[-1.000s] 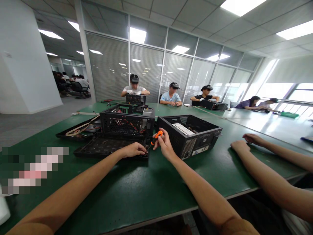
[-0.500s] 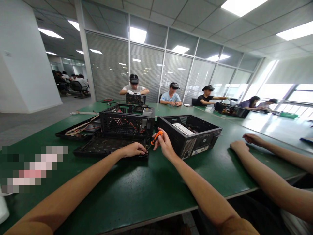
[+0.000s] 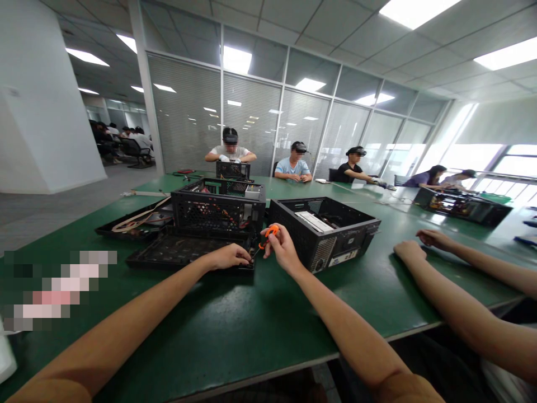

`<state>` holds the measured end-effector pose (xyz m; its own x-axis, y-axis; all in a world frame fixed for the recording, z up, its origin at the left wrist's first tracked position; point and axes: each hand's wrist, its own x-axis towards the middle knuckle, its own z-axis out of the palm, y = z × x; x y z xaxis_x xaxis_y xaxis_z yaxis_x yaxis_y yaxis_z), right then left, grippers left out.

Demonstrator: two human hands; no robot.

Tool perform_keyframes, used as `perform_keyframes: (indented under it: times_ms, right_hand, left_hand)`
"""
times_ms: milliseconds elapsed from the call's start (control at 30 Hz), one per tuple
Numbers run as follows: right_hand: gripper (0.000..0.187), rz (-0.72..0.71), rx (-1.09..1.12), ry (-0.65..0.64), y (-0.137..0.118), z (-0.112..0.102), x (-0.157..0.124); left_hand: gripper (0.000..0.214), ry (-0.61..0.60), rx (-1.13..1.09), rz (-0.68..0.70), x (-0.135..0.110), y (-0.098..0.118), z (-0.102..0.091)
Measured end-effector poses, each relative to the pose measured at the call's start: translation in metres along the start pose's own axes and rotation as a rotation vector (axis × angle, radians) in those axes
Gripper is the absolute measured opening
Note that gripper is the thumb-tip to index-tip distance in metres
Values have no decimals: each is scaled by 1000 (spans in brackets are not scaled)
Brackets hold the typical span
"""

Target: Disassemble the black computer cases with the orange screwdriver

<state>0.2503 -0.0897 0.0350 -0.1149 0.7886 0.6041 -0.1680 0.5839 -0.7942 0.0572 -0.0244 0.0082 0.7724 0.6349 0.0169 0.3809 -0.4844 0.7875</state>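
My right hand (image 3: pixel 282 247) is closed around the orange handle of a screwdriver (image 3: pixel 272 230). Its thin shaft slants down and left toward the right corner of a flat black panel (image 3: pixel 168 252). At that same corner my left hand (image 3: pixel 231 256) rests with fingertips pinched together close to the screwdriver's tip; what lies between them is too small to make out. Behind the panel stands an open black computer case (image 3: pixel 210 211) with wires inside. Just right of my right hand is a second open black computer case (image 3: pixel 325 235), a white label inside it.
A black tray-like cover (image 3: pixel 138 220) with a tan strap lies at left. On the right, another person's forearms (image 3: pixel 457 296) rest on the green table (image 3: pixel 235 347). Across it several people sit, one behind a smaller black case (image 3: pixel 233 169). A further case (image 3: pixel 465 206) lies far right.
The screwdriver's handle has turned slightly in my right hand. My left hand stays in place. At the far right, the black case near a co-worker's outstretched arm has shifted right.
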Motion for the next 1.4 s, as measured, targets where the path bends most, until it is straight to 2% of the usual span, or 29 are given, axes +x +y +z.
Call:
perform_keyframes:
  times_ms: [133, 300, 567, 733, 867, 1033, 1400]
  right_hand:
    - [31, -17, 16, 50, 4, -1, 1]
    - [29, 8, 26, 3, -1, -3, -1]
    - [26, -3, 10, 47, 2, -6, 1]
    - [23, -2, 22, 6, -1, -5, -2]
    - [22, -7, -56, 47, 1, -4, 0]
    - [27, -12, -11, 86, 4, -5, 2]
    - [23, -6, -44, 51, 2, -4, 1]
  left_hand:
    - [29, 0, 5, -3, 0, -2, 0]
    - [31, -11, 13, 15, 1, -3, 0]
    - [31, -1, 10, 0, 1, -1, 0]
    - [31, -11, 10, 22, 0, 0, 0]
    - [31, -7, 12, 17, -1, 1, -1]
    - [32, 4, 32, -5, -1, 1, 0]
    - [32, -5, 33, -6, 1, -1, 1]
